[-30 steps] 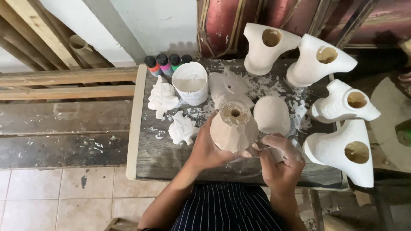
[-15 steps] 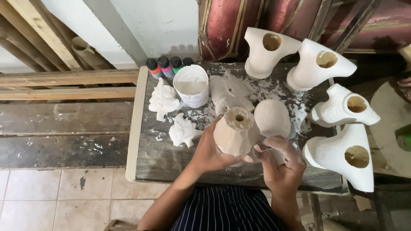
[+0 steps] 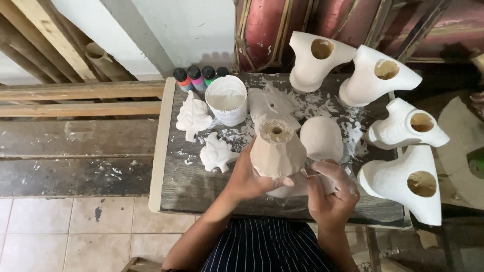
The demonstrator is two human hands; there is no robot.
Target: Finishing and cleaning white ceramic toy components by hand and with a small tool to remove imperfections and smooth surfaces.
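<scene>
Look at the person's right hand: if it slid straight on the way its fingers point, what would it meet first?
The right hand points up-left, at the base of the beige faceted plaster piece held in the left hand. It would likely press straight into that piece; depth is uncertain.

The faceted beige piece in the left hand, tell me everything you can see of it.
The faceted beige piece looks like unpainted plaster: flat panels flaring downward and a rough round top with a small hole. It is held roughly upright above the grey wooden table. The left hand cups its lower side; the right hand sits beside its base, contact unclear.
</scene>
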